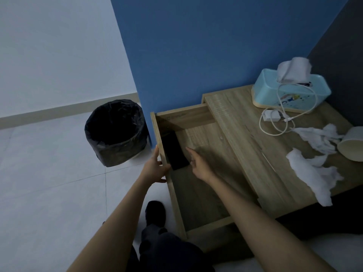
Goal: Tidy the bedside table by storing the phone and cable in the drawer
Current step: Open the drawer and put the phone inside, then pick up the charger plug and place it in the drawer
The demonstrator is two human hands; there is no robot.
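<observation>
The wooden drawer of the bedside table is pulled wide open. A black phone lies flat inside it against the drawer's front panel. My left hand grips the top edge of that front panel, thumb on the outer side. My right hand hovers inside the drawer just right of the phone, fingers stretched out and holding nothing. The white cable with its charger block lies looped on the tabletop, partly draped over the tissue box.
A light blue tissue box stands at the table's back. Crumpled white tissues and a tipped white cup lie on the right side. A black-lined bin stands on the floor left of the drawer. My dark-trousered leg is below.
</observation>
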